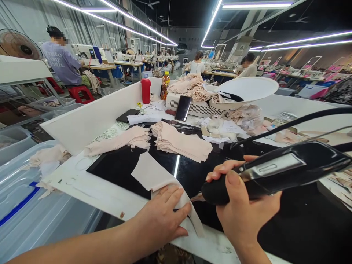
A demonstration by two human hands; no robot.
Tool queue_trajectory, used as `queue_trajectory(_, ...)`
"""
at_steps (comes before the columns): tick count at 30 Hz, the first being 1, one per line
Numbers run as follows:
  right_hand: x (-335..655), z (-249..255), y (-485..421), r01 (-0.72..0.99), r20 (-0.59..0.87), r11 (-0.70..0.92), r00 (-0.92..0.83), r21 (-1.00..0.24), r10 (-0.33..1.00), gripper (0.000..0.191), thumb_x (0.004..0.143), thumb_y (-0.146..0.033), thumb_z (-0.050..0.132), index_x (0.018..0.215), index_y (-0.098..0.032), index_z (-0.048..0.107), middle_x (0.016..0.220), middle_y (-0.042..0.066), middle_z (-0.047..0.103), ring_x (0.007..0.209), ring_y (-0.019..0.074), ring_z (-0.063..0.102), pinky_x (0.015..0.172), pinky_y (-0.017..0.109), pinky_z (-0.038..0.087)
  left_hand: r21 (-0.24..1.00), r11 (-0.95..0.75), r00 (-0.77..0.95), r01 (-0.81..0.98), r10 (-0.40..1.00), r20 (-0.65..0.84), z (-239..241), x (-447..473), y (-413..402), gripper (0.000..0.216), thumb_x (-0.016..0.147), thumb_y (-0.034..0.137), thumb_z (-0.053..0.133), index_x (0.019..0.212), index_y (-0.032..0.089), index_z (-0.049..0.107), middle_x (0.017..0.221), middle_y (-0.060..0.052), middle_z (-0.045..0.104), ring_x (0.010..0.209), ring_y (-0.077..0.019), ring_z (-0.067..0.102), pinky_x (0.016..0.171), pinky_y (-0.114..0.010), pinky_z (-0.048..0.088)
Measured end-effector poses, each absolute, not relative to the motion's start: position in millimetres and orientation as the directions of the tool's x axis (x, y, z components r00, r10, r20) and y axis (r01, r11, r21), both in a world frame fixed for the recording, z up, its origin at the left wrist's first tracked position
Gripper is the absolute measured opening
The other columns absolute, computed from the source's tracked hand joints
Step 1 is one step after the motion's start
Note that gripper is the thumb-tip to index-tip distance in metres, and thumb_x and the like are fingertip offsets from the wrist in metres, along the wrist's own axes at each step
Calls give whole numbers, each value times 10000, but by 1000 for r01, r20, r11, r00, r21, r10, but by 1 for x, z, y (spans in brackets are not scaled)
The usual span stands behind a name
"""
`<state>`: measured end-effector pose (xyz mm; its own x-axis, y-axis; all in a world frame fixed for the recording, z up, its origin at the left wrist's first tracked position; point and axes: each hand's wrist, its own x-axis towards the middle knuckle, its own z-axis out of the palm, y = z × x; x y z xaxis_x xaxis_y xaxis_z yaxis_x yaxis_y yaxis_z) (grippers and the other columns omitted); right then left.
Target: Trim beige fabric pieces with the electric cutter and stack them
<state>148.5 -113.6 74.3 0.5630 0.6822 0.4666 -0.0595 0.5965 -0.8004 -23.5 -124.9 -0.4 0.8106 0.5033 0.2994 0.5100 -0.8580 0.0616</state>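
My left hand (165, 216) lies with its fingers flat on a pale beige fabric piece (154, 172), pressing it to the black board (118, 168) near the table's front edge. A narrow strip of the fabric hangs past my fingers toward the edge. In my right hand (244, 209) is a black corded hand tool (291, 168) with a silver side plate, fingers wrapped round its front end. The tool's pointed metal tip (198, 198) is at the fabric's right edge, beside my left fingertips; I cannot tell whether it touches.
Behind the fabric lie two stacks of beige pieces (181, 141) (121, 139). Farther back are a phone (183, 108), red cup (146, 91), bottle (165, 86) and white plastic unit (189, 104). A cable (288, 123) crosses at right. Plastic bins (49, 209) stand left; people sit beyond.
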Motion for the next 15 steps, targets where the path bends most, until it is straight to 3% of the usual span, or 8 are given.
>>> queue_trajectory(9, 145, 74, -109, -63, 441, 570, 565, -819, 697, 397, 843, -220, 855, 1128, -266, 582, 799, -70, 709, 583, 142, 658, 605, 334, 594, 95, -858, 793, 504, 504, 343, -3, -20, -125, 793, 775, 544, 925, 1356, 116, 594, 1387, -261, 638, 1306, -416, 637, 1102, -550, 550)
queue_trajectory(15, 144, 73, -99, -85, 471, 617, 567, -782, 676, 421, 811, -240, 875, 1119, -251, 588, 759, -70, 711, 575, 145, 651, 577, 320, 596, 77, -864, 786, 498, 487, 381, -2, -19, -124, 715, 808, 551, 900, 1308, 122, 619, 1373, -243, 642, 1305, -401, 634, 1104, -530, 550)
